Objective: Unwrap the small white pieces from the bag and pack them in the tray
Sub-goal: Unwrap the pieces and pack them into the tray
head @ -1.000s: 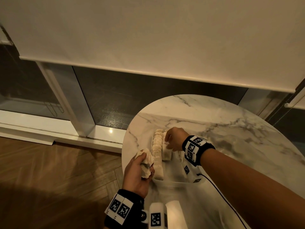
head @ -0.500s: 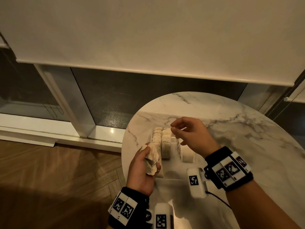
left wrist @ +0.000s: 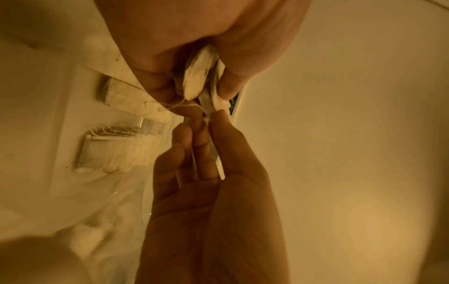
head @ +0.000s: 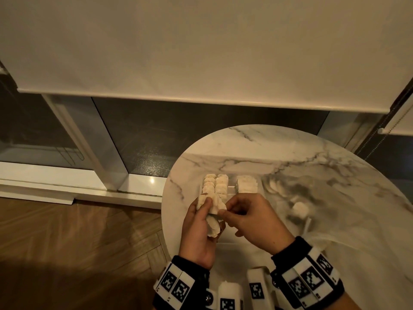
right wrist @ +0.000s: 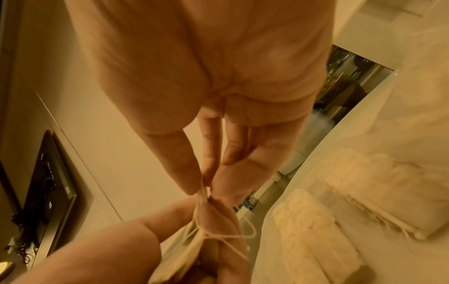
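Note:
My left hand (head: 209, 209) grips a bundle of small white pieces (head: 213, 220) with thin strings, held above the table's near left edge. My right hand (head: 223, 212) meets it from the right, thumb and fingertips (right wrist: 192, 184) pinching the end of one piece in the bundle (right wrist: 201, 194). In the left wrist view the bundle (left wrist: 198, 76) sits between my left fingers, with the right hand (left wrist: 206, 117) pinching just below. The clear tray (head: 231, 187) lies just beyond the hands, with rows of white pieces (head: 215, 186) standing in it.
A round marble table (head: 290, 153) carries everything. A clear plastic bag (head: 299, 210) with a white piece inside lies right of the tray. Beyond the table edge are a wooden floor (head: 78, 231) and a glass door with a roller blind.
My right hand left the tray's rows, lifted, and came back to pinch the bundle in my left hand. The left hand kept its hold and rose slightly toward the tray.

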